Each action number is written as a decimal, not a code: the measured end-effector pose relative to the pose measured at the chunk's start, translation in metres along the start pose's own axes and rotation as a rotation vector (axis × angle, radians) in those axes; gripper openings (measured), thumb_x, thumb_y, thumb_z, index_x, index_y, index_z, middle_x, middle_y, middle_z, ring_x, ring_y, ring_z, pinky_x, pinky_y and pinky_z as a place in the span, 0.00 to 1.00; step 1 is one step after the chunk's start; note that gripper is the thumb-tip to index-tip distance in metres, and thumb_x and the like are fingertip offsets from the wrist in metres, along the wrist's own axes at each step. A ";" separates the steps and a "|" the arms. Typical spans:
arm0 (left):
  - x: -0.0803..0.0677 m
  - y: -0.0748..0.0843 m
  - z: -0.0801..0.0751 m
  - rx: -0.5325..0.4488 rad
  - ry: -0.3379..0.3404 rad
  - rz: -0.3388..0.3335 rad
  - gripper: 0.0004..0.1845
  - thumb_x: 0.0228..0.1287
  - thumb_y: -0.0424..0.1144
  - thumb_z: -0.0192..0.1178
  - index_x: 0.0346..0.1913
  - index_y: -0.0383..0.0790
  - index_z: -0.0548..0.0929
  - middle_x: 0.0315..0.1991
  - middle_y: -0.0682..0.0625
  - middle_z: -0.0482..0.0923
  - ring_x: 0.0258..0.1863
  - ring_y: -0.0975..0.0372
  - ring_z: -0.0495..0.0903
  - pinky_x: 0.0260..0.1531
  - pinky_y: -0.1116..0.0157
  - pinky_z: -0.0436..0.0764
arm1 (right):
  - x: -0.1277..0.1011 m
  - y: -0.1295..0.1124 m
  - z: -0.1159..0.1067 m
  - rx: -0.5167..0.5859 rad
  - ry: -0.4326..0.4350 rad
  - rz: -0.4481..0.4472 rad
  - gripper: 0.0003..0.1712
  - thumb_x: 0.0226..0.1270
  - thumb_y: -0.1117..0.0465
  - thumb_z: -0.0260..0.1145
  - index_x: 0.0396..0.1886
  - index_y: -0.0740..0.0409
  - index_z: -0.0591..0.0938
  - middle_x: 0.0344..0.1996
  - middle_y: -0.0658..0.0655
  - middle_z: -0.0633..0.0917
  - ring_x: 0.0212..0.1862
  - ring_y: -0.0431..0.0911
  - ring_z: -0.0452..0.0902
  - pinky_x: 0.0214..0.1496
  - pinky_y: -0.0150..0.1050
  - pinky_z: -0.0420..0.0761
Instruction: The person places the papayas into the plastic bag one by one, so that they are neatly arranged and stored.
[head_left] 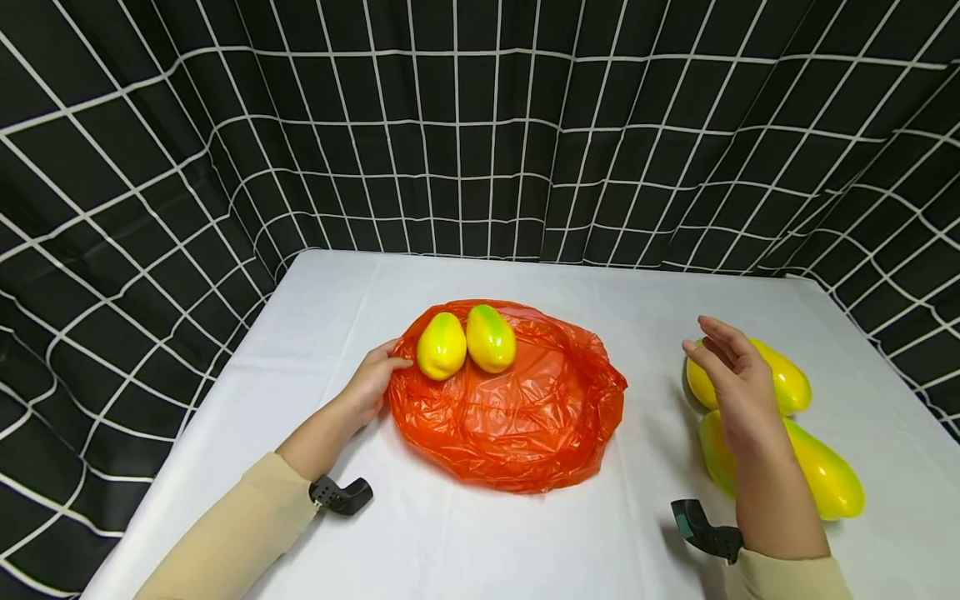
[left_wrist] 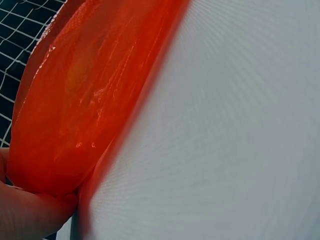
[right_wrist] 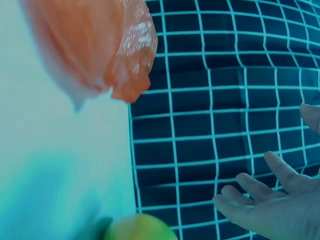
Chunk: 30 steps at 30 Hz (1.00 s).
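Observation:
An orange-red plastic bag lies spread with its mouth open in the middle of the table. Two glossy yellow-green fruits, papaya-like in shape, sit inside it at the far left. My left hand pinches the bag's left rim between thumb and fingers; in the left wrist view the thumb presses against the plastic. On the right, my right hand hovers over two more such fruits, its fingers loosely bent and nothing held. It partly hides both fruits.
A white cloth covers the table. Black curtains with a white grid stand behind it and along both sides. Each wrist wears a small black camera.

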<state>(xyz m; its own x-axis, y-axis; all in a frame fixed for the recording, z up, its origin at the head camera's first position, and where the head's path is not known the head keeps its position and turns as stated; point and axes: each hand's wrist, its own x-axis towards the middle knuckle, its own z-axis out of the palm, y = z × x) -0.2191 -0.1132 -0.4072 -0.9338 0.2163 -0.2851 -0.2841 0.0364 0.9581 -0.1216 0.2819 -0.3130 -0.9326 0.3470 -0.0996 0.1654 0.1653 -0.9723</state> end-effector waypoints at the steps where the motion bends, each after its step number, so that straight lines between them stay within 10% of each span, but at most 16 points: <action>1: 0.000 0.000 0.000 0.001 -0.002 0.003 0.29 0.65 0.31 0.44 0.70 0.35 0.57 0.68 0.40 0.62 0.58 0.58 0.70 0.52 0.72 0.76 | -0.001 0.002 -0.003 -0.003 0.003 0.004 0.36 0.64 0.46 0.59 0.71 0.43 0.60 0.72 0.46 0.57 0.74 0.46 0.42 0.76 0.38 0.46; 11: -0.001 0.000 -0.001 0.008 -0.002 0.012 0.29 0.66 0.31 0.44 0.70 0.35 0.58 0.67 0.40 0.63 0.51 0.64 0.73 0.49 0.74 0.77 | 0.024 0.058 -0.053 -0.055 0.045 0.023 0.39 0.58 0.41 0.63 0.69 0.37 0.62 0.70 0.42 0.60 0.70 0.39 0.49 0.77 0.43 0.42; 20: -0.002 0.001 0.000 0.005 -0.003 0.010 0.29 0.65 0.31 0.44 0.70 0.36 0.57 0.68 0.41 0.62 0.55 0.62 0.72 0.47 0.76 0.77 | -0.004 0.048 -0.055 -0.215 0.075 0.107 0.38 0.63 0.40 0.57 0.71 0.40 0.58 0.65 0.43 0.65 0.55 0.30 0.60 0.76 0.47 0.49; 24: -0.002 0.001 0.000 0.007 0.003 0.003 0.29 0.65 0.31 0.44 0.70 0.36 0.57 0.67 0.41 0.62 0.54 0.62 0.72 0.47 0.76 0.77 | -0.012 0.050 -0.058 -0.284 0.076 0.117 0.39 0.64 0.40 0.55 0.72 0.44 0.57 0.63 0.43 0.67 0.51 0.28 0.60 0.72 0.33 0.58; 30: -0.002 0.000 0.000 -0.002 0.011 -0.004 0.29 0.65 0.32 0.45 0.70 0.37 0.59 0.67 0.43 0.63 0.57 0.60 0.71 0.48 0.74 0.77 | -0.018 0.061 -0.065 -0.244 0.070 0.094 0.36 0.63 0.45 0.60 0.68 0.47 0.63 0.44 0.30 0.72 0.43 0.22 0.65 0.40 0.11 0.70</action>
<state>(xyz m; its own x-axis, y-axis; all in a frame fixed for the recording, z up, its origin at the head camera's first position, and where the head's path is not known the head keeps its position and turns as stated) -0.2170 -0.1136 -0.4066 -0.9350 0.2057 -0.2888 -0.2878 0.0354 0.9570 -0.0743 0.3456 -0.3574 -0.8862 0.4333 -0.1641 0.3309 0.3442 -0.8787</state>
